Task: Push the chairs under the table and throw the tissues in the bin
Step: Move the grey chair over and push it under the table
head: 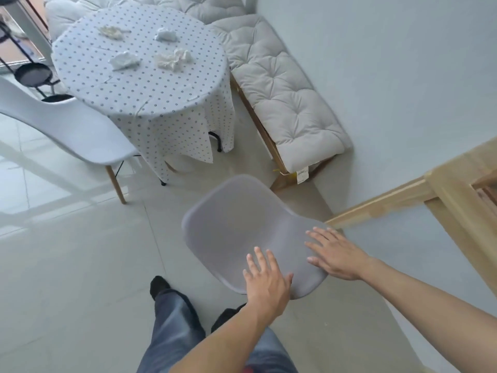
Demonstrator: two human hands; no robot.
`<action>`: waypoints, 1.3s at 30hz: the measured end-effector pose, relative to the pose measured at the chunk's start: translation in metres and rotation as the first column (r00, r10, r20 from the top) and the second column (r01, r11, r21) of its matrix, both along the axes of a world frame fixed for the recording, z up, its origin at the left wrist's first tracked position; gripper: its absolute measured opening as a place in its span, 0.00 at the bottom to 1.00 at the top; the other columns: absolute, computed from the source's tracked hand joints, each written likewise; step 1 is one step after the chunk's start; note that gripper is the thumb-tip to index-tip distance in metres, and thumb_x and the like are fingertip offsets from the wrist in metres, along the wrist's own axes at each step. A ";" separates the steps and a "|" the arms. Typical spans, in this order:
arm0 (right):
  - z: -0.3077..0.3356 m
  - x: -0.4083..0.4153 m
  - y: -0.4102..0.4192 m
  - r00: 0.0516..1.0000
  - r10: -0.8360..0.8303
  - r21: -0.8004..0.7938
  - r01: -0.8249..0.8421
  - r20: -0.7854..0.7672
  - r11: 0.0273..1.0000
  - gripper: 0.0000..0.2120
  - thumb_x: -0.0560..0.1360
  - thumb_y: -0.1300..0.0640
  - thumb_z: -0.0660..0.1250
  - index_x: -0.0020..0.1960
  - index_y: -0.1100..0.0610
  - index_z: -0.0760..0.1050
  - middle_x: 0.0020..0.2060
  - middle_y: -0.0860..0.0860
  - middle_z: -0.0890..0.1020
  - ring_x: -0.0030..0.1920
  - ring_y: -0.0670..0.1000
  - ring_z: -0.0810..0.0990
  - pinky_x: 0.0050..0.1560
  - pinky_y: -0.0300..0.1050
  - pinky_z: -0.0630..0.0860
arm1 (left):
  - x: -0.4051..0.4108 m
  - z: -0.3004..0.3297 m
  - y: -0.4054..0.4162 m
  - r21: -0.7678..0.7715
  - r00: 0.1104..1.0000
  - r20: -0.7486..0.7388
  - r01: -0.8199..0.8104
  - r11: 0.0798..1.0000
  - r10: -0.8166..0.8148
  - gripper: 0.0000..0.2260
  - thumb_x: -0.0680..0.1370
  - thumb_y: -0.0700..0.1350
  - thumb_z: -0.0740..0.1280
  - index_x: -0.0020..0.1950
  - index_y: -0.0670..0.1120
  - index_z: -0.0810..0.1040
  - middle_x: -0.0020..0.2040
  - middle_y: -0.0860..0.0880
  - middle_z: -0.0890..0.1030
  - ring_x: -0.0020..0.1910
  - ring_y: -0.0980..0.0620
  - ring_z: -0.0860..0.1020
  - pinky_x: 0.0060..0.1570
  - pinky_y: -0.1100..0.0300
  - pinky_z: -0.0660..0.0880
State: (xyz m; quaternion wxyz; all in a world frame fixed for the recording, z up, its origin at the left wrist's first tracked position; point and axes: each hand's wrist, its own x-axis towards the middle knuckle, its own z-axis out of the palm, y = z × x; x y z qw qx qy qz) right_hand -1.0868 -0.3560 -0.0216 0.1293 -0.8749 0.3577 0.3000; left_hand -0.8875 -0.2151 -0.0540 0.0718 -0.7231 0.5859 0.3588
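Grey chair [242,224] right in front, moulded plastic shell, smooth and rounded, standing on the floor well apart from the round table [139,76], seat facing it. Both hands spread flat with fingers splayed: left hand [265,282] on the near edge of the backrest, right hand [337,255] on its right side, neither clamped on anything, just resting or about to press. Probably light and stiff, likely to slide easily on glossy floor tiles [67,265]; best taken by the top rim of the backrest, since that slick shell offers little grip to a flat palm. Second chair [67,125], white, same moulded shape on slim wooden legs, off to the left, just beside the table and not yet tucked in. On the tabletop, a dotted cloth hanging in soft folds, and four crumpled tissues [123,60] scattered across it, light and soft, easy to pinch up. Tufted cushioned bench [285,103] along the wall to the right. No bin visible.
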 end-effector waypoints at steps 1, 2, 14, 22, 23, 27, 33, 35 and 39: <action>-0.002 -0.006 -0.005 0.999 0.031 0.002 -0.031 0.010 1.000 0.37 0.82 0.32 0.38 0.76 0.53 0.68 0.80 0.56 0.64 0.81 0.56 0.56 0.79 0.57 0.49 | -0.013 0.003 0.000 0.014 1.000 -0.016 -0.013 1.000 0.014 0.37 0.84 0.64 0.49 0.82 0.41 0.42 0.82 0.35 0.42 0.80 0.30 0.45 0.75 0.35 0.56; -0.003 -0.010 -0.010 0.998 0.066 -0.007 -0.066 0.016 0.998 0.36 0.83 0.33 0.40 0.76 0.53 0.69 0.80 0.55 0.65 0.81 0.56 0.57 0.79 0.56 0.49 | -0.025 0.004 -0.002 0.024 0.999 -0.034 -0.020 1.000 0.021 0.37 0.84 0.64 0.49 0.82 0.41 0.42 0.82 0.34 0.42 0.80 0.30 0.46 0.75 0.35 0.56; -0.030 -0.040 -0.026 0.956 0.276 -0.012 -0.276 0.096 0.961 0.30 0.85 0.37 0.43 0.66 0.50 0.77 0.66 0.50 0.80 0.72 0.54 0.72 0.76 0.55 0.55 | -0.091 -0.010 -0.013 -0.039 0.997 -0.047 0.053 0.998 -0.055 0.38 0.81 0.67 0.40 0.80 0.40 0.53 0.74 0.33 0.67 0.64 0.31 0.72 0.56 0.36 0.73; -0.037 -0.042 -0.033 0.946 0.293 -0.053 -0.288 0.142 0.956 0.27 0.86 0.37 0.42 0.59 0.46 0.78 0.59 0.45 0.82 0.67 0.50 0.74 0.76 0.54 0.58 | -0.086 -0.022 -0.015 -0.300 0.984 0.052 0.178 0.937 -0.171 0.31 0.83 0.66 0.44 0.57 0.43 0.73 0.47 0.40 0.80 0.41 0.37 0.78 0.33 0.45 0.70; -0.037 -0.041 -0.034 0.947 0.287 -0.049 -0.282 0.143 0.958 0.27 0.85 0.37 0.42 0.59 0.46 0.77 0.60 0.45 0.81 0.67 0.50 0.73 0.76 0.54 0.58 | -0.084 -0.022 -0.016 -0.316 0.982 0.051 0.188 0.930 -0.181 0.31 0.83 0.66 0.44 0.56 0.43 0.73 0.46 0.40 0.80 0.41 0.37 0.78 0.32 0.46 0.69; -0.038 -0.033 -0.040 0.954 0.265 -0.052 -0.260 0.142 0.964 0.28 0.85 0.37 0.41 0.61 0.47 0.77 0.60 0.44 0.81 0.68 0.49 0.72 0.76 0.52 0.55 | -0.073 -0.025 -0.025 -0.322 0.981 0.037 0.192 0.927 -0.190 0.31 0.83 0.67 0.44 0.54 0.43 0.74 0.44 0.40 0.80 0.39 0.37 0.78 0.30 0.47 0.67; -0.042 -0.002 -0.052 0.956 0.247 -0.117 -0.230 0.161 0.966 0.28 0.85 0.38 0.41 0.60 0.47 0.78 0.59 0.45 0.82 0.66 0.49 0.74 0.75 0.51 0.57 | -0.035 -0.025 -0.045 -0.385 0.982 0.071 0.190 0.903 -0.176 0.31 0.83 0.67 0.43 0.56 0.43 0.72 0.49 0.40 0.80 0.45 0.36 0.78 0.35 0.47 0.67; -0.043 0.013 -0.058 0.957 0.230 -0.124 -0.210 0.176 0.970 0.28 0.85 0.38 0.40 0.60 0.47 0.77 0.59 0.45 0.82 0.66 0.49 0.74 0.75 0.51 0.57 | -0.018 -0.024 -0.052 -0.393 0.981 0.086 0.193 0.899 -0.173 0.30 0.83 0.66 0.43 0.57 0.43 0.72 0.50 0.40 0.80 0.46 0.36 0.78 0.36 0.47 0.68; -0.042 0.044 -0.071 0.963 0.196 -0.120 -0.176 0.187 0.977 0.28 0.84 0.37 0.40 0.59 0.46 0.76 0.59 0.45 0.81 0.65 0.49 0.74 0.75 0.50 0.56 | 0.013 -0.025 -0.063 -0.397 0.980 0.117 0.196 0.897 -0.162 0.30 0.83 0.66 0.43 0.54 0.45 0.72 0.47 0.41 0.80 0.43 0.37 0.78 0.34 0.47 0.68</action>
